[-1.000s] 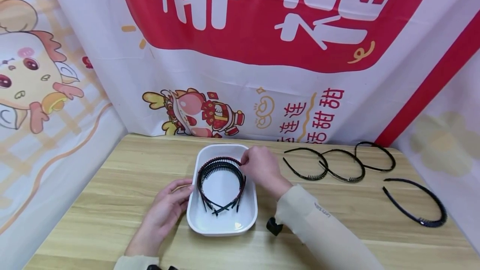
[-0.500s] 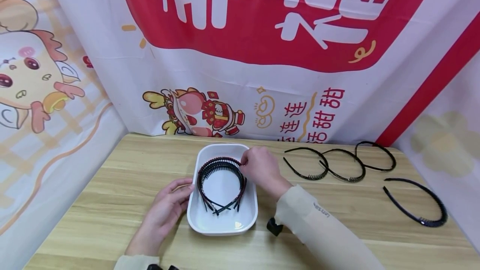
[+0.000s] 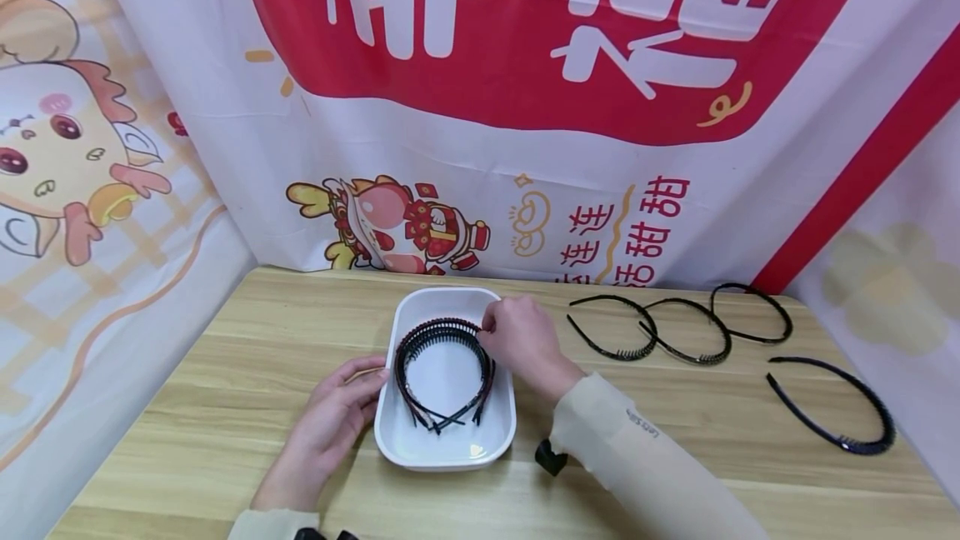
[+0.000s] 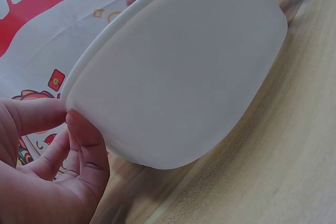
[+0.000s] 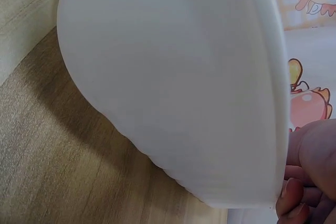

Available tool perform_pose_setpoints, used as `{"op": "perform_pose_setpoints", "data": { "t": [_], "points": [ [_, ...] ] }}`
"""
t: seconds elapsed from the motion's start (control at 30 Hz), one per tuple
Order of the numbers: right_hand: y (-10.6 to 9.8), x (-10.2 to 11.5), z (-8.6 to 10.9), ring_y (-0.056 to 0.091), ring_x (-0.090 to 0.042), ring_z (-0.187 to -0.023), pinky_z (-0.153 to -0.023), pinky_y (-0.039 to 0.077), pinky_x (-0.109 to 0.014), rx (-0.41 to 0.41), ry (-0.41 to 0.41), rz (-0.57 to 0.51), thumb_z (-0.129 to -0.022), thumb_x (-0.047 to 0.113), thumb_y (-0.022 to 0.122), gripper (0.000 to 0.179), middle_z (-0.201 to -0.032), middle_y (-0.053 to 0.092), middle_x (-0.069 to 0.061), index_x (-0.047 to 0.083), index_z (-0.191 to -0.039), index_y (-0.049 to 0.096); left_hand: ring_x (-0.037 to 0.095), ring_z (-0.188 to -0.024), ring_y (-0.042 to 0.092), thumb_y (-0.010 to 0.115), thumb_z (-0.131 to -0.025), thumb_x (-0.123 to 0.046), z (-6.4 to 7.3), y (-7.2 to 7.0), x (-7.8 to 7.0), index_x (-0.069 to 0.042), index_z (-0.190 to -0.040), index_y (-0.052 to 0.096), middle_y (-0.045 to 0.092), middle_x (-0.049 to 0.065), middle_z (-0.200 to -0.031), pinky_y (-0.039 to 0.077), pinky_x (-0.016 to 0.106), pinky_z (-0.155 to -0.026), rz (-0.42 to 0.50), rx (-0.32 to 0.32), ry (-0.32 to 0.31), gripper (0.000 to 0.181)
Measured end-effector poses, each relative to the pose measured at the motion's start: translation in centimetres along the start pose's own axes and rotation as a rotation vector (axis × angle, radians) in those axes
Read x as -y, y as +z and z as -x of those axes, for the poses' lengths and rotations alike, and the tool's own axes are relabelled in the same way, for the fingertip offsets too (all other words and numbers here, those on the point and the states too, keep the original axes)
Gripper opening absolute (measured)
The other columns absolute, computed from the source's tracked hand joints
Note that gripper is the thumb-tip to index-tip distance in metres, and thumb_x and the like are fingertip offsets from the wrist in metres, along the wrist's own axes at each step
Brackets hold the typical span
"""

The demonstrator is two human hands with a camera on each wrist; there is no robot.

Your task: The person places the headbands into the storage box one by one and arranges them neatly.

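Observation:
In the head view a white plastic basin (image 3: pixel 442 454) stands on the table with several black toothed headbands (image 3: pixel 405 354) nested in it, their tips crossing near the front. My left hand (image 3: pixel 334 417) is at the basin's left side; in the left wrist view its thumb and finger pinch the rim. Over the far right of the basin, my right hand (image 3: pixel 519 338) has curled fingers and pinches the upper right of the headband bundle. In the right wrist view, the basin wall hides what those fingers (image 5: pixel 290 195) hold.
To the right on the wooden table (image 3: pixel 187 407), a row of black headbands includes one by the basin (image 3: pixel 630 354), an overlapping one (image 3: pixel 712 323) and one farther back (image 3: pixel 780 315). A dark blue headband (image 3: pixel 870 444) lies near the right edge. A printed cloth (image 3: pixel 525 157) hangs behind.
The headbands in the basin have shifted slightly toward the front and right, and now sit closer together. The right hand has barely moved; the left hand stays at the rim.

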State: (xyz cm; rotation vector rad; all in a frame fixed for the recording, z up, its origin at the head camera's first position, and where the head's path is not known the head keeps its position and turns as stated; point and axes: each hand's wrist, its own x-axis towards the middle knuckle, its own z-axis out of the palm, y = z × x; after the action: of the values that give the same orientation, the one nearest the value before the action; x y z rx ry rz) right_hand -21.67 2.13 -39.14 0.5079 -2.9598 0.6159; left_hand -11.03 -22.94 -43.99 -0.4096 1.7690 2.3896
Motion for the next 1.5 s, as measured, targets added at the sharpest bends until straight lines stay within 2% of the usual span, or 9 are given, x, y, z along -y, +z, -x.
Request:
{"op": "perform_pose_setpoints", "data": {
  "t": [0.17,0.43,1.2,1.5],
  "points": [
    [0.06,0.00,0.11,0.068,-0.017,-0.078,-0.074,0.061,-0.035,-0.015,-0.010,0.017,-0.089,0.019,0.085,0.006,-0.083,0.078,0.001,0.015,-0.087,0.081,0.012,-0.097,0.070,0.063,-0.104,-0.002,0.00,0.03,0.03,-0.015,-0.118,0.068,0.072,-0.005,-0.108,0.061,0.026,-0.089,0.003,0.005,0.004,0.020],
    [0.26,0.01,0.02,0.064,-0.016,-0.075,-0.073,0.058,-0.034,0.007,0.008,0.033,-0.090,0.021,0.084,0.007,-0.080,0.075,0.003,0.017,-0.087,0.080,0.012,-0.096,0.070,0.063,-0.104,-0.002,0.00,0.13,0.02,-0.013,-0.120,0.067,0.074,-0.005,-0.106,0.060,0.025,-0.089,-0.001,0.003,0.009,0.020],
    [0.44,-0.22,0.17,0.065,-0.016,-0.076,-0.072,0.058,-0.035,-0.003,0.012,0.005,-0.090,0.021,0.084,0.006,-0.083,0.077,0.002,0.017,-0.089,0.080,0.012,-0.097,0.069,0.063,-0.104,-0.003,0.07,0.26,-0.01,-0.013,-0.119,0.067,0.073,-0.005,-0.108,0.060,0.026,-0.089,-0.007,0.002,0.000,0.018],
    [0.35,-0.26,0.31,0.067,-0.014,-0.077,-0.073,0.060,-0.032,-0.013,0.019,-0.064,-0.091,0.020,0.085,0.007,-0.086,0.078,0.000,0.015,-0.093,0.081,0.013,-0.098,0.069,0.064,-0.104,-0.004,0.10,0.26,-0.04,-0.012,-0.121,0.067,0.073,-0.005,-0.109,0.060,0.027,-0.091,-0.008,-0.012,-0.005,0.019]
  ]
}}
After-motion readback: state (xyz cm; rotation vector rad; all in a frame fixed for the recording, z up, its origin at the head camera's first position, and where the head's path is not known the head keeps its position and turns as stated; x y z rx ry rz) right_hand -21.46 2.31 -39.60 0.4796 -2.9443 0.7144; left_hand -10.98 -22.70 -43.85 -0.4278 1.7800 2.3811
